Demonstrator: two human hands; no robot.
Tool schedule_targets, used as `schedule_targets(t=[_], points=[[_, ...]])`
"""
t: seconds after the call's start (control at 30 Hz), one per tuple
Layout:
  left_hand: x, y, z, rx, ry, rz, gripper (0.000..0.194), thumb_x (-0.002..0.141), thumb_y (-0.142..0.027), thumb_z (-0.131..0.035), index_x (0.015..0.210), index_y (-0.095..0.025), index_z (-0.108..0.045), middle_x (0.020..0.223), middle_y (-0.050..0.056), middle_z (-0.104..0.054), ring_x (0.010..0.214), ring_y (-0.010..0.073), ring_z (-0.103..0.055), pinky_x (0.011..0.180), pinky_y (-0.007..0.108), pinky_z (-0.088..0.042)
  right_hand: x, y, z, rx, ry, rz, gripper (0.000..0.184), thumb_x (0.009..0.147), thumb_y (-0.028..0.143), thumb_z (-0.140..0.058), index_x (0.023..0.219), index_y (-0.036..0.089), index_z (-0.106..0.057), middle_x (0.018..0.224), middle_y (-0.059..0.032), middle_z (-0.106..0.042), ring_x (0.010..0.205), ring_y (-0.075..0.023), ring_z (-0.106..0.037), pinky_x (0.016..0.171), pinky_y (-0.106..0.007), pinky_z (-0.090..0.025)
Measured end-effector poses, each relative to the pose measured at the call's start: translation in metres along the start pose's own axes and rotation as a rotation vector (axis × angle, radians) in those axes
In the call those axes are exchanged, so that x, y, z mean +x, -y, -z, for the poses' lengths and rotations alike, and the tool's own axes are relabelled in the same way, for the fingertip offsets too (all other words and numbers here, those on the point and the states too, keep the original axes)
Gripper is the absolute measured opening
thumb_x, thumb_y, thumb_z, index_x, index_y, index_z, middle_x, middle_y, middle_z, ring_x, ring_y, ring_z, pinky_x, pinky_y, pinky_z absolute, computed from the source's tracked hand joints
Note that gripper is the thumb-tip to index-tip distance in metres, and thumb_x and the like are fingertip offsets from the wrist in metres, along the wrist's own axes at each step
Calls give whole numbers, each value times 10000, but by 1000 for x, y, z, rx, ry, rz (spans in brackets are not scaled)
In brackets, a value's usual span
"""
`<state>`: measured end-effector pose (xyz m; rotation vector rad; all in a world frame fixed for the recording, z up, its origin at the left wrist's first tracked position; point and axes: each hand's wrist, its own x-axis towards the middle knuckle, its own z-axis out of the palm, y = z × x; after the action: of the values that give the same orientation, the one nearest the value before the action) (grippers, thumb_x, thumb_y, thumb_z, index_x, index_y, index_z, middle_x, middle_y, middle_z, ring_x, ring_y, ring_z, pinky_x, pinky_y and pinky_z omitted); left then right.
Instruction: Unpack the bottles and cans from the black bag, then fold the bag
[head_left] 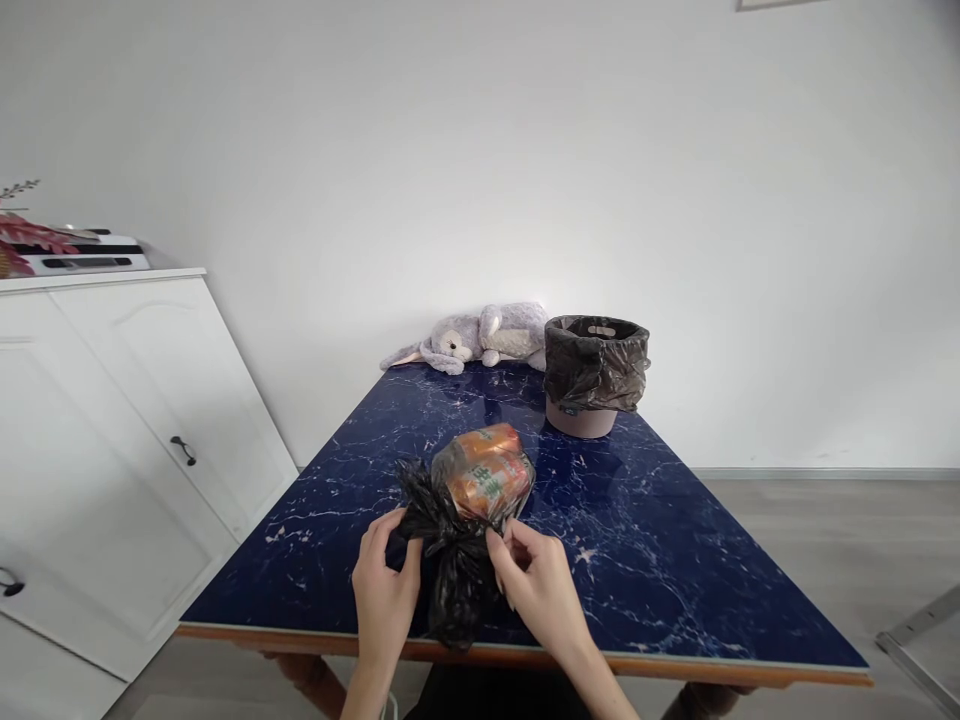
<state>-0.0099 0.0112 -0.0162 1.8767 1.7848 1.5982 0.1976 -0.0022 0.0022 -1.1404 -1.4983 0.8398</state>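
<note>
Head view: left hand (384, 590) holds a bunched, ruffled part of a thin black plastic bag (459, 540) between thumb and forefinger, on the bag's left side. I have the right hand (544, 585) in a narrow pinch on the same bag, thumb and forefinger closed on film just right of its gathered neck. Both grips: holding film, little spread. Creases hide the left fingertips in part, so the exact contact there is probably, not certainly, a firm pinch.

Bag position: on the blue marble-patterned table (637, 540), near the front edge, between and just beyond my two hands. Its full part faces the wall; orange packages (487, 480) with green print show through the stretched film. Crumpled loose film lies on the near side of the neck, towards the wooden table edge.

Surroundings: round pinkish-grey bin (581, 422) stands upright at the table's far right, with a dark plastic liner (604, 375) folded over its rim. Left of it, a grey plush rabbit (480, 340) lies along the far edge by the white wall (480, 150). White panelled cabinet (150, 400) with dark handles stands to the left of the table.
</note>
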Motion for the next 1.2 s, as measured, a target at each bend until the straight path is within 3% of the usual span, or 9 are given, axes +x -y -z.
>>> schedule_targets(t=[0.2,0.4,0.57,0.67,0.73,0.83,0.9,1.03,1.2], points=[[0,-7,6,-71,-43,175,363,983,-567,-585,1092,-260,-745,1253,107,-733,1136,318,-710,652,313,-600,-14,-9,28,131,-166,-76,521,1008,601,-525,634,263,-393,486,57,-452,461,-113,-400,492,-251,-317],[5,0,6,-46,-8,301,447,990,-615,-553,1222,-265,-709,1319,125,-715,1261,372,-653,780,402,-620,-19,-27,76,275,-350,-172,549,952,677,-628,651,260,-438,475,70,-438,453,-113,-371,489,-245,-328],[5,0,0,68,-37,1,354,1058,-401,-503,1363,-256,-609,1388,137,-635,1343,352,-582,1086,559,-523,-19,-39,91,290,-333,-189,558,959,689,-628,662,257,-435,517,65,-456,489,-120,-408,527,-247,-375],[-1,-10,1,53,27,-280,333,1077,-254,-469,1386,-308,-582,1385,95,-625,1370,297,-549,1147,518,-485,-26,-37,86,214,-256,-165,516,987,665,-606,707,259,-450,528,72,-445,494,-127,-422,529,-252,-393],[-7,-18,3,41,140,-386,363,1078,-214,-472,1414,-324,-555,1381,82,-627,1372,274,-546,1150,488,-484,-33,-29,81,134,-328,-88,461,998,607,-627,752,265,-440,587,75,-424,525,-128,-426,524,-245,-401],[-14,-28,5,108,272,-399,462,1069,-275,-547,1522,-312,-462,1469,103,-581,1405,295,-522,1156,506,-471,-45,-9,73,10,-391,125,326,1019,447,-649,835,269,-447,800,19,-509,598,-127,-491,536,-236,-464],[-17,-32,5,170,283,-379,537,1049,-353,-610,1551,-292,-430,1448,125,-591,1368,322,-545,1112,524,-492,-49,3,67,-86,-272,241,138,1024,350,-636,1041,256,-537,1072,-72,-602,598,-110,-551,525,-242,-516],[-16,-33,9,219,302,-433,408,1014,-393,-684,1396,-295,-577,1151,74,-696,1133,298,-646,988,485,-531,-43,10,60,-386,-34,358,496,1037,284,-568,1511,262,-423,1322,-138,-627,575,-112,-641,512,-260,-559],[-10,-19,26,204,232,-601,128,1028,-244,-663,1120,-313,-721,999,28,-694,1035,249,-658,960,419,-508,-38,2,65,-459,-58,365,84,1094,281,-488,1081,262,-569,1025,-39,-668,628,-135,-652,562,-240,-530]])
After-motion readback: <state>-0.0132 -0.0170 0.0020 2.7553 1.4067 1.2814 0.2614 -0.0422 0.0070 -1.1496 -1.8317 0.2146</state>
